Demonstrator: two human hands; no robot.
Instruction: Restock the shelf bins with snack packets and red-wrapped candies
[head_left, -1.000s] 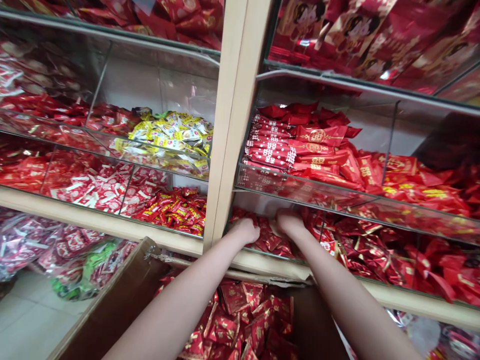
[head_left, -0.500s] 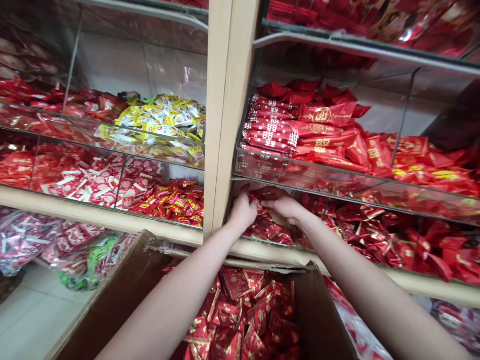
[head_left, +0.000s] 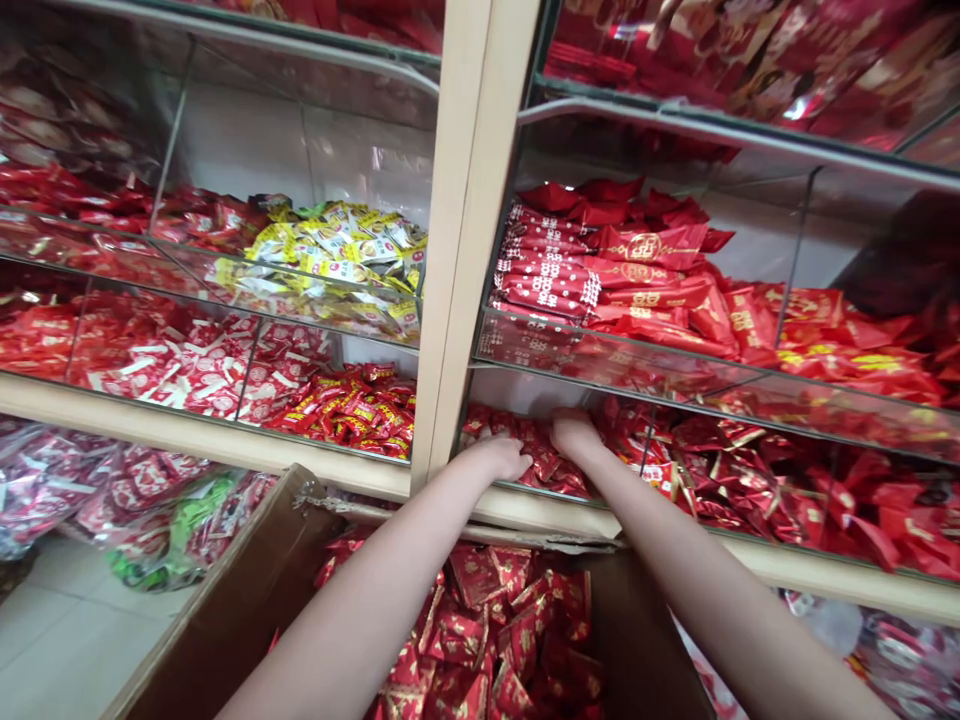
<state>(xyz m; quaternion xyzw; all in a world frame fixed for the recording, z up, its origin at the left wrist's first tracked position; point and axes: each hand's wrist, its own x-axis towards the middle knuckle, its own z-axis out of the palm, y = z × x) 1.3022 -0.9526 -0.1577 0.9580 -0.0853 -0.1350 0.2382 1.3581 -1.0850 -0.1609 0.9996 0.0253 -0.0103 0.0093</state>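
Both hands reach into the lower compartment right of the wooden post. My left hand (head_left: 504,458) lies over the front of the red packets (head_left: 541,455), its fingers partly bent over them. Farther back, beneath the glass shelf, my right hand (head_left: 574,432) touches the same packets; its fingers are hidden. Below my forearms an open cardboard box (head_left: 247,590) holds many red packets with gold print (head_left: 465,630).
A wooden post (head_left: 463,230) divides the shelving. Glass-fronted bins hold yellow-white packets (head_left: 345,245), red lollipops (head_left: 195,365) and long red packs (head_left: 645,250). Bagged goods (head_left: 165,510) lie low on the left, above a tiled floor (head_left: 82,620).
My hands were close together around packets; now they are apart. My left hand has moved down to the front, and my right hand rests deeper among the packets. The view has shifted slightly.
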